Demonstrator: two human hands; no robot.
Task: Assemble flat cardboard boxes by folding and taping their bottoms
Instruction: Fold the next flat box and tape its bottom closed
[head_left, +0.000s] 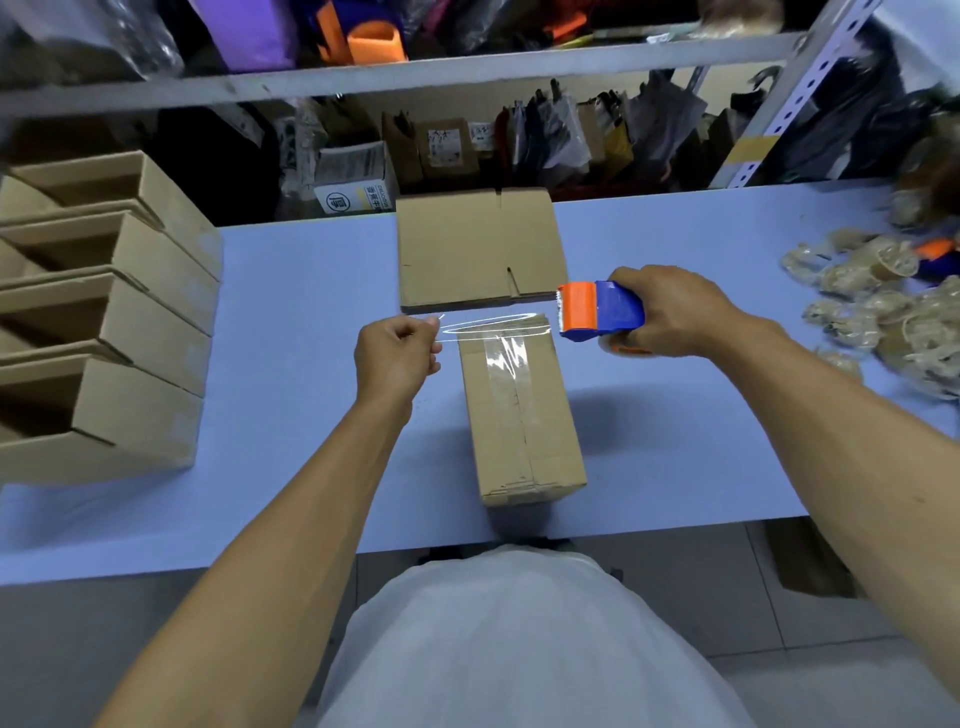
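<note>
Box (522, 415) long axis pointing away, left hand (397, 358) pinching tape (493, 325), right hand (670, 312) gripping dispenser (597, 310).

From my feed: the box (522, 415) is matt brown cardboard; the tape (493, 326) across it is clear, glossy film; the dispenser (600, 310) looks like smooth orange-and-blue plastic; the table (311, 312) is smooth and matt.
</note>
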